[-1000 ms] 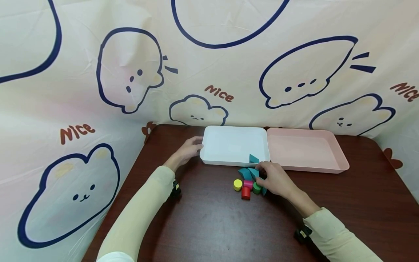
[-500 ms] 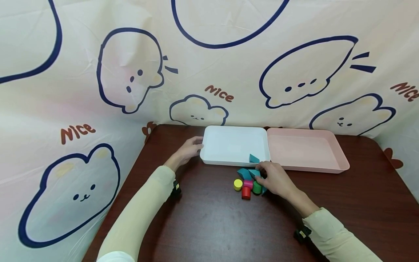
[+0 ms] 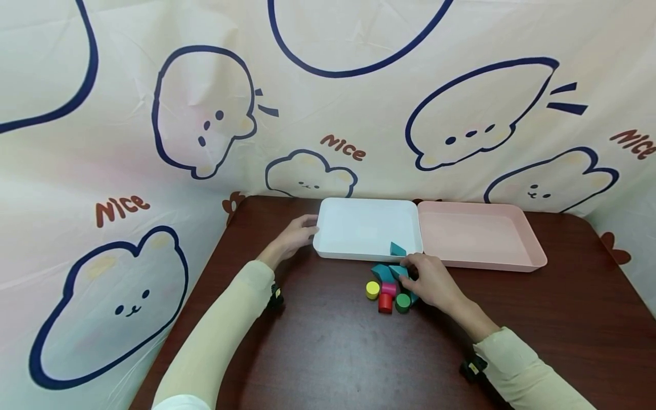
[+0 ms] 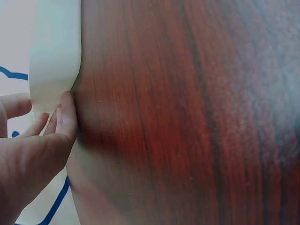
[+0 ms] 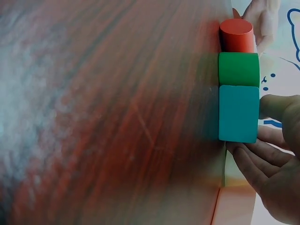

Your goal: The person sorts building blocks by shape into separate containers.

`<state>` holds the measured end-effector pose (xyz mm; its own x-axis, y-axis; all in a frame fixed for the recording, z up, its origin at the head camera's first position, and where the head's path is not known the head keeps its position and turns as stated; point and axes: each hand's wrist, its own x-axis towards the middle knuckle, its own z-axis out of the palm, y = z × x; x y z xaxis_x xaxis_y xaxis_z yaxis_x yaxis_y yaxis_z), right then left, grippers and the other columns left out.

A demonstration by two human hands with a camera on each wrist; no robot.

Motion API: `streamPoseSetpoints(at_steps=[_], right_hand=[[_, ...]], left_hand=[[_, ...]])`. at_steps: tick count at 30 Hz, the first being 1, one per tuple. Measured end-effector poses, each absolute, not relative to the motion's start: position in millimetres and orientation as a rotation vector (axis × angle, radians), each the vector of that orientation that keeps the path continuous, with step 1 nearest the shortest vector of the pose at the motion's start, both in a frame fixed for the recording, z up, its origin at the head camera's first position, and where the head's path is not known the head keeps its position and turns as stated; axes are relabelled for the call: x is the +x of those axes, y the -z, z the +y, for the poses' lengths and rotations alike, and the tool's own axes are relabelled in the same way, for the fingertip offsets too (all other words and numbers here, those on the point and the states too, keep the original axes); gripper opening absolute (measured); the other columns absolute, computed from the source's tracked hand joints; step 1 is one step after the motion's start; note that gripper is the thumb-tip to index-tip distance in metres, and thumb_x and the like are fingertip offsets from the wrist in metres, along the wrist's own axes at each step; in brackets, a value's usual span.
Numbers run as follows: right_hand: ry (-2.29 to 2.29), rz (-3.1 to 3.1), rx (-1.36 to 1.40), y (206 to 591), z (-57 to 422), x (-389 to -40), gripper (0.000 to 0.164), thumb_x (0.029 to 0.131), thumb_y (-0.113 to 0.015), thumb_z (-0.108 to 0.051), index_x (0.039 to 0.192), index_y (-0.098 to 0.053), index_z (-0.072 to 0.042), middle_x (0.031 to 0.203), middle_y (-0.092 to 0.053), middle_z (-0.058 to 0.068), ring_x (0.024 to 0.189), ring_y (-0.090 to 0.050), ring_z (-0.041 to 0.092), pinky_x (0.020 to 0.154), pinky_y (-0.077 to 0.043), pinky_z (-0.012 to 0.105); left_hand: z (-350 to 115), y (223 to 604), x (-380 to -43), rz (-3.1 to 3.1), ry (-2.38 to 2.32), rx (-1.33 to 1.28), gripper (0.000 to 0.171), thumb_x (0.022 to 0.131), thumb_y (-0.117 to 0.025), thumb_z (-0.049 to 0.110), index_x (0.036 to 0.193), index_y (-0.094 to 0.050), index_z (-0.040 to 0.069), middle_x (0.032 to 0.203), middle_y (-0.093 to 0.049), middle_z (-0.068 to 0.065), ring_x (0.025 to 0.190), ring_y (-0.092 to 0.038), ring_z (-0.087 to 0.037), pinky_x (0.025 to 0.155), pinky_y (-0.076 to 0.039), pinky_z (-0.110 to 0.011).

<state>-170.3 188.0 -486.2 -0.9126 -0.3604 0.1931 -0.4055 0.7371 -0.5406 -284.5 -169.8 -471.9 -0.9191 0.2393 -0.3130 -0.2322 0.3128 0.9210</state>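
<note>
My left hand [image 3: 296, 234] rests its fairly straight fingers against the left end of the white tray [image 3: 359, 228]; the left wrist view shows the fingertips [image 4: 68, 101] at the tray's wall. My right hand [image 3: 430, 279] pinches a teal triangular block [image 3: 398, 273] between thumb and fingers, just in front of that tray. Another teal block [image 3: 381, 273] lies to its left, and a third [image 5: 238, 114] stands near the palm side. Close by are a green cylinder [image 3: 402, 303], a red cylinder [image 3: 385, 303], a magenta cylinder [image 3: 389, 288] and a yellow cylinder [image 3: 372, 290].
One more teal block [image 3: 397, 249] sits inside the white tray at its front right corner. A pink tray [image 3: 479, 233] adjoins it on the right. Both lie along the back of the dark wooden table [image 3: 328, 353], before a patterned cloth [image 3: 384, 114].
The green cylinder has shifted toward the front of the table, away from the right hand. The teal blocks by the right fingers have moved slightly. The left hand has stayed put.
</note>
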Motion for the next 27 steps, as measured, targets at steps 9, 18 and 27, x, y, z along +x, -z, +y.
streamPoseSetpoints(at_steps=[9, 18, 27], right_hand=[[-0.897, -2.829, 0.647, 482, 189, -169, 0.023, 0.09, -0.084, -0.012, 0.11, -0.077, -0.002, 0.101, -0.073, 0.007, 0.085, -0.065, 0.018, 0.078, -0.063, 0.039], [-0.927, -2.82, 0.664, 476, 191, -170, 0.024, 0.09, -0.084, -0.009, 0.112, -0.077, 0.0, 0.102, -0.074, 0.01, 0.085, -0.066, 0.018, 0.077, -0.063, 0.04], [-0.972, -2.824, 0.692, 470, 193, -175, 0.023, 0.09, -0.083, -0.007, 0.111, -0.076, -0.002, 0.103, -0.073, 0.007, 0.088, -0.068, 0.019, 0.079, -0.064, 0.041]], left_hand=[[-169, 471, -284, 2.194, -1.635, 0.004, 0.053, 0.112, -0.049, 0.014, 0.163, -0.035, 0.008, 0.163, -0.041, -0.016, 0.142, -0.051, -0.031, 0.117, -0.046, -0.046], [-170, 474, -285, 2.191, -1.647, 0.005, 0.054, 0.112, -0.049, 0.013, 0.163, -0.035, 0.007, 0.163, -0.04, -0.017, 0.141, -0.052, -0.032, 0.117, -0.047, -0.046], [-170, 472, -284, 2.182, -1.655, 0.017, 0.053, 0.112, -0.049, 0.013, 0.163, -0.035, 0.007, 0.162, -0.041, -0.016, 0.141, -0.052, -0.031, 0.117, -0.047, -0.046]])
